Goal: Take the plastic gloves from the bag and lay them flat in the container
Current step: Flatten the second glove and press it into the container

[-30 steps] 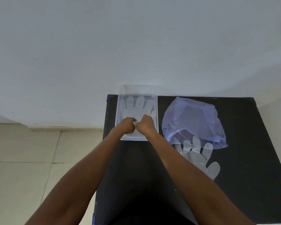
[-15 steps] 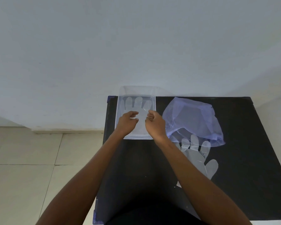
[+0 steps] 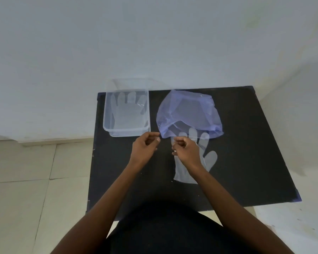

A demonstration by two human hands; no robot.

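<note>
Pale wall and tiled floor (image 3: 22,180) frame a matte black table (image 3: 246,143) set against the wall. On it, a clear plastic glove (image 3: 208,159) lies flat with its fingers pointing away from the person, their tips tucked under the open mouth of a thin, crinkled, translucent purple bag (image 3: 188,112). Over this glove's palm hovers the right hand (image 3: 186,150), fingers curled in loosely; whether it pinches the film I cannot tell. Just to its left, the left hand (image 3: 145,146) hangs over bare tabletop, also loosely curled, with nothing visibly held. Farther left, at the table's far corner, sits a clear rectangular container (image 3: 106,114) with rounded corners, and a second glove (image 3: 127,111) lies spread flat on its bottom, fingers toward the wall. Both forearms reach in from the lower edge, the right one covering part of the glove's cuff.
</note>
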